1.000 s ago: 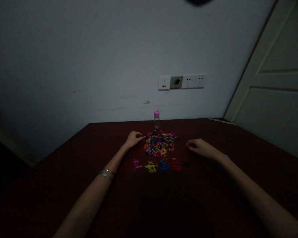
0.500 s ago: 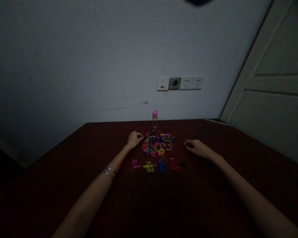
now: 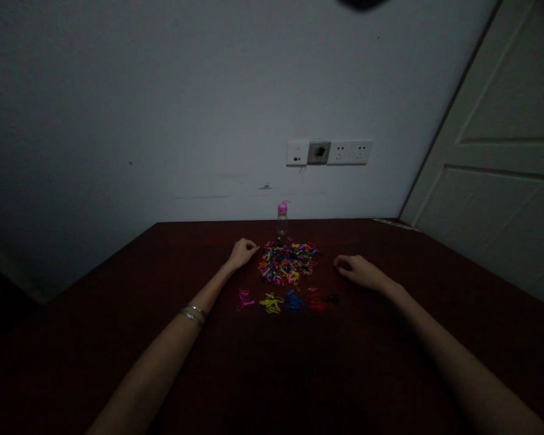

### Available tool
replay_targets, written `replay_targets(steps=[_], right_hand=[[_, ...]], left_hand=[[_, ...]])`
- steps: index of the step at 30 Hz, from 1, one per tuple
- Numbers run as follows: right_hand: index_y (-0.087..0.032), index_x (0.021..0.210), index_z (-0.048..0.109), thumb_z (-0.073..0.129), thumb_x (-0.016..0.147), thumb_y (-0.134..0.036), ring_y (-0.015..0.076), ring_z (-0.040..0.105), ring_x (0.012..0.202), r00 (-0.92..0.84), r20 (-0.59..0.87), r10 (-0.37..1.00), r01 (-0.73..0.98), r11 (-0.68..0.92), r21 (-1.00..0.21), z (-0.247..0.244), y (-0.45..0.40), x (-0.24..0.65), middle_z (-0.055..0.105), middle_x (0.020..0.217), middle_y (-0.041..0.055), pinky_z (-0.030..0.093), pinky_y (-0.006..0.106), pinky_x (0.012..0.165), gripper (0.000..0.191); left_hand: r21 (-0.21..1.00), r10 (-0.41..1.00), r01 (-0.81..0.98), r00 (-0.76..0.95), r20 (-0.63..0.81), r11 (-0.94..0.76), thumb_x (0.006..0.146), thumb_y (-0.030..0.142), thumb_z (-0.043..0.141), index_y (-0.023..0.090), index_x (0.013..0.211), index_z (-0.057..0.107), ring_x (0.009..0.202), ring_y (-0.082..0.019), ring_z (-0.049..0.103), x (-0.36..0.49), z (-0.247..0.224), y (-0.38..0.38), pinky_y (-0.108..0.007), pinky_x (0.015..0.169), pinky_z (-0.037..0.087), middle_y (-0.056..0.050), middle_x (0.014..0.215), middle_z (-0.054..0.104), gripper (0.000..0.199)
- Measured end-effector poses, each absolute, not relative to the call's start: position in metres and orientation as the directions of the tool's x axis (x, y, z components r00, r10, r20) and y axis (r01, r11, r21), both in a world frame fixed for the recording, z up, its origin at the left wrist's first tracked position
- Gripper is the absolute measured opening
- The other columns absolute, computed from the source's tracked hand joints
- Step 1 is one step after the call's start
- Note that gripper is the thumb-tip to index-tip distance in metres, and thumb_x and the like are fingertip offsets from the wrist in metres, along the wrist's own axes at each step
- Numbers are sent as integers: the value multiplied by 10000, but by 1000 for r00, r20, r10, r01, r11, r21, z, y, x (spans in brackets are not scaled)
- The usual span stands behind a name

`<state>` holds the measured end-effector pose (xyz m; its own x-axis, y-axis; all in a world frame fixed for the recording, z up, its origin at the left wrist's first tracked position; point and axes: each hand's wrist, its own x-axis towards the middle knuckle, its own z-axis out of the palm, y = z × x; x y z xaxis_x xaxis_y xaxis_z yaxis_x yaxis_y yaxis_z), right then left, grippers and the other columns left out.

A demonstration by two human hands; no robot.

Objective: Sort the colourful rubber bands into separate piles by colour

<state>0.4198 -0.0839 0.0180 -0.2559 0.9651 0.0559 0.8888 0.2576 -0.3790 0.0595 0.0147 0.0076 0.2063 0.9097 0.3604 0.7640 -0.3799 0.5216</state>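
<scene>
A mixed heap of small colourful bands (image 3: 288,263) lies mid-table. Nearer me is a row of small piles: pink (image 3: 245,300), yellow (image 3: 272,303), blue (image 3: 294,301), red (image 3: 316,303) and black (image 3: 332,298). At the heap's left edge rests my left hand (image 3: 242,252), its thumb and forefinger pinched; whatever they hold is too small to name. My right hand (image 3: 356,269) lies to the right of the heap, fingers curled together, and anything inside them is hidden.
Behind the heap a clear bottle with a pink cap (image 3: 282,220) stands upright near the wall. Sockets and a switch (image 3: 329,153) are on the wall above the dark red table (image 3: 254,374). A white panelled door (image 3: 494,163) is at the right.
My left hand has shifted slightly left, a little away from the heap. My right hand has barely moved, and the view has shifted very slightly.
</scene>
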Motion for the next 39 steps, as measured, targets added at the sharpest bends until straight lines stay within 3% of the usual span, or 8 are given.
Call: replay_targets(steps=[3, 7, 10, 20, 24, 31, 35, 39], right_hand=[[-183, 946, 603, 474, 745, -231, 166, 580, 722, -262, 59, 963, 889, 265, -374, 19, -84, 419, 641, 834, 57, 418, 268, 683, 244], [-173, 947, 598, 463, 754, -232, 162, 579, 730, -274, 71, 959, 888, 281, -365, 21, -86, 417, 637, 850, 62, 418, 265, 691, 243], [-173, 950, 600, 471, 753, -228, 161, 577, 732, -266, 69, 961, 892, 273, -361, 22, -87, 416, 637, 854, 62, 420, 264, 693, 242], [-179, 950, 594, 470, 752, -243, 160, 580, 717, -265, 59, 963, 895, 268, -357, 20, -83, 419, 632, 846, 60, 417, 257, 663, 243], [-184, 950, 598, 473, 746, -240, 165, 579, 730, -262, 62, 963, 893, 266, -362, 20, -83, 419, 635, 854, 61, 420, 265, 677, 246], [-190, 938, 593, 457, 751, -244, 164, 578, 741, -254, 73, 965, 904, 263, -336, 20, -86, 417, 632, 873, 60, 407, 256, 669, 237], [-198, 925, 573, 450, 765, -245, 155, 577, 722, -225, 106, 969, 921, 247, -301, 17, -86, 414, 630, 849, 52, 397, 246, 661, 207], [-215, 923, 562, 430, 785, -256, 164, 583, 743, -181, 138, 974, 936, 213, -280, 14, -87, 411, 635, 851, 43, 394, 246, 648, 195]], left_hand=[[604, 878, 646, 421, 228, -466, 695, 253, 585, 144, 733, 691, 747, -166, 580, 59, 33, 4, -264, 714, 427, -60, 780, 663, 156], [689, 684, 494, 729, 4, -530, 668, 246, 610, 161, 728, 696, 680, -130, 571, 67, 71, -31, -238, 671, 423, -33, 723, 666, 135], [702, 591, 490, 797, -123, -516, 654, 246, 627, 178, 732, 700, 669, -119, 565, 77, 87, -60, -221, 655, 415, -21, 723, 667, 126], [702, 415, 505, 853, -317, -502, 627, 195, 648, 200, 729, 700, 576, -96, 549, 89, 70, -98, -172, 507, 370, 13, 654, 658, 115], [739, 441, 490, 850, -288, -462, 611, 211, 665, 205, 756, 700, 566, -98, 544, 90, 76, -99, -171, 489, 366, 15, 631, 647, 149], [815, 629, 374, 778, -15, -443, 691, 268, 587, 159, 762, 687, 587, -99, 538, 87, 72, -71, -204, 561, 400, -13, 657, 640, 164], [838, 846, 402, 519, 124, -369, 706, 297, 540, 137, 754, 664, 505, -83, 488, 77, 49, -35, -195, 486, 370, -19, 591, 606, 208], [879, 964, 420, 224, 141, -226, 697, 343, 499, 124, 813, 633, 423, -65, 429, 61, 23, -3, -176, 389, 299, -13, 583, 581, 282]])
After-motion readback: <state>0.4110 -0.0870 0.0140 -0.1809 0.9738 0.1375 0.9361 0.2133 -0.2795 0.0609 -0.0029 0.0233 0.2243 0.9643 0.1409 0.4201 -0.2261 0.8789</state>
